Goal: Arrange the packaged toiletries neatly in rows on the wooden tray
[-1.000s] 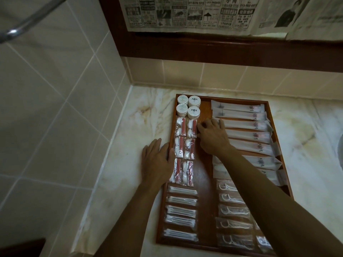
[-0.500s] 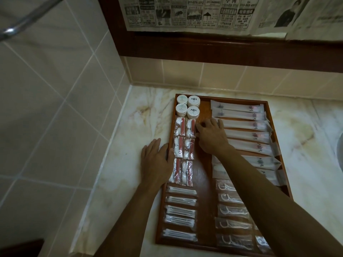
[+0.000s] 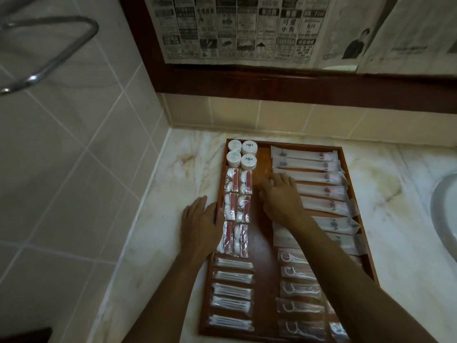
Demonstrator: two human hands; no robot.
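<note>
Wooden tray (image 3: 264, 258) sits on the marble surface (image 3: 153, 233) in the corner by the tiled wall. Left column far to near: four round white jars (image 3: 241, 156), red-and-white sachets (image 3: 237, 206), cotton swab packs (image 3: 232, 290). Right column: long white sleeves (image 3: 321, 184), then floss pick packs (image 3: 299, 308). Right hand (image 3: 282, 196) lies over the sleeves' left ends, fingers spread and blurred, gripping nothing. Left hand (image 3: 200, 226) lies flat against the tray's left rim, fingers straight. Sink edge (image 3: 445, 219) at right.
</note>
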